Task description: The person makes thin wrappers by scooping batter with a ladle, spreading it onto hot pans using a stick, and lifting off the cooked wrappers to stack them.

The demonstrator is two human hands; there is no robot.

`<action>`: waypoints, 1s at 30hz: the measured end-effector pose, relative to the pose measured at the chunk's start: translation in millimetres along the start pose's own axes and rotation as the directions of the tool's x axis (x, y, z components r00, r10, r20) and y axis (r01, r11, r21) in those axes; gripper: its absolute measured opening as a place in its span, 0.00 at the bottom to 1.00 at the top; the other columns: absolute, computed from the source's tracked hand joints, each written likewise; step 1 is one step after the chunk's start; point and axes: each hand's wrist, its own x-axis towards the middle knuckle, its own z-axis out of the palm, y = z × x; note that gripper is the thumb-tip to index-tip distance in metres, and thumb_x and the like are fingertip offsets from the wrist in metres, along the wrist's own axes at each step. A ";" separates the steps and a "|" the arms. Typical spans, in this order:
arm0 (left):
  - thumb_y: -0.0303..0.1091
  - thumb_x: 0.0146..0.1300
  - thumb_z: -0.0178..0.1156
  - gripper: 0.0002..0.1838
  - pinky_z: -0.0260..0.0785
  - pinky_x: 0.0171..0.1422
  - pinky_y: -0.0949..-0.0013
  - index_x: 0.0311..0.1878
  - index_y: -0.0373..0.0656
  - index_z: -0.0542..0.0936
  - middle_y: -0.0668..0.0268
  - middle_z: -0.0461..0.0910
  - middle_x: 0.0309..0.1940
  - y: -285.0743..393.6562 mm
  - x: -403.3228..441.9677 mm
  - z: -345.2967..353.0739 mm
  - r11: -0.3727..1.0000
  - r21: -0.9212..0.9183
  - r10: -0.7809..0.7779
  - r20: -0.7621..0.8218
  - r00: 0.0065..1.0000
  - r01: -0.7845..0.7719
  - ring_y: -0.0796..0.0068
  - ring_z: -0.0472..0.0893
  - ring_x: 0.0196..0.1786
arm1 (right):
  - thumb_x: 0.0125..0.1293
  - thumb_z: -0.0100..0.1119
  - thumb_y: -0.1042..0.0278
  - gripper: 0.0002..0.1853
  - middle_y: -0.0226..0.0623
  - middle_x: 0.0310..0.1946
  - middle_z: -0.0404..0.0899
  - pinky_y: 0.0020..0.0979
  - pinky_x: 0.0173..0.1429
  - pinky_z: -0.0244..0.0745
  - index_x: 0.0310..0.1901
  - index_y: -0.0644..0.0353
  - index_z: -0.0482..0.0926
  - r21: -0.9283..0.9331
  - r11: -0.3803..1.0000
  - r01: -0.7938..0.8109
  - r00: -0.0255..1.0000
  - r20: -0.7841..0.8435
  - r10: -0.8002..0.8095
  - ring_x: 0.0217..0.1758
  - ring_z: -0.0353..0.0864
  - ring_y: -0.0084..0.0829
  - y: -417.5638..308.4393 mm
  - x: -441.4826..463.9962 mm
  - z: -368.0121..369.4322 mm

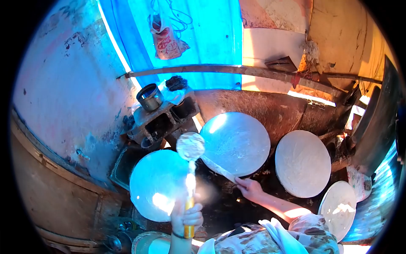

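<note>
My left hand (192, 215) is wrapped round the yellow handle of a ladle (190, 146), whose round, white-coated head is raised over the gap between two pale discs. Below and left of the ladle head lies one round white disc (154, 182) with a bright glare. My right hand (249, 189) grips the end of a long flat whitish spatula (218, 168). The spatula's far end reaches the lower left edge of the large round disc (237, 142) at the centre. Whether it touches the surface, I cannot tell.
Another round disc (303, 164) lies to the right, and a smaller one (337, 209) with white material is at lower right. A dark pot (150, 98) stands on hollow blocks (160, 125). A bucket (146, 243) is at the bottom edge. A bag (167, 42) hangs behind.
</note>
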 end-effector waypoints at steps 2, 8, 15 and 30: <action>0.48 0.65 0.51 0.30 0.59 0.19 0.87 0.62 0.36 0.60 0.73 0.59 0.20 -3.8 -32.5 6.1 0.985 0.090 0.148 0.004 0.989 -0.147 0.92 0.61 0.15 | 0.60 0.53 0.65 0.16 0.39 0.23 0.74 0.41 0.29 0.72 0.50 0.43 0.77 -0.502 0.857 0.118 0.992 0.021 -0.125 0.24 0.76 0.41 9.2 10.4 -23.8; 0.40 0.70 0.42 0.19 0.59 0.18 0.86 0.59 0.40 0.64 0.73 0.60 0.19 -4.5 -124.3 -31.2 0.969 0.037 0.244 -0.036 0.969 -0.243 0.92 0.62 0.14 | 0.58 0.54 0.67 0.15 0.44 0.20 0.77 0.39 0.28 0.72 0.48 0.53 0.78 -0.207 0.947 -0.246 0.839 -0.534 0.101 0.23 0.78 0.40 113.6 55.7 -67.9; 0.37 0.70 0.41 0.17 0.59 0.18 0.85 0.57 0.39 0.64 0.73 0.60 0.17 -33.6 -183.9 -55.7 0.908 -0.148 0.379 -0.106 0.920 -0.391 0.90 0.62 0.13 | 0.58 0.60 0.71 0.12 0.28 0.20 0.75 0.21 0.16 0.63 0.43 0.65 0.77 0.478 0.878 -0.034 0.689 -0.625 0.367 0.13 0.67 0.18 59.1 -43.8 102.5; 0.38 0.70 0.40 0.12 0.57 0.17 0.83 0.49 0.41 0.65 0.73 0.60 0.16 -38.1 -154.9 -65.8 0.900 -0.153 0.394 -0.119 0.911 -0.409 0.88 0.61 0.13 | 0.55 0.50 0.69 0.12 0.44 0.32 0.80 0.43 0.40 0.73 0.41 0.49 0.79 -0.555 0.825 -0.105 0.994 -0.083 0.071 0.38 0.79 0.45 9.8 123.7 -25.4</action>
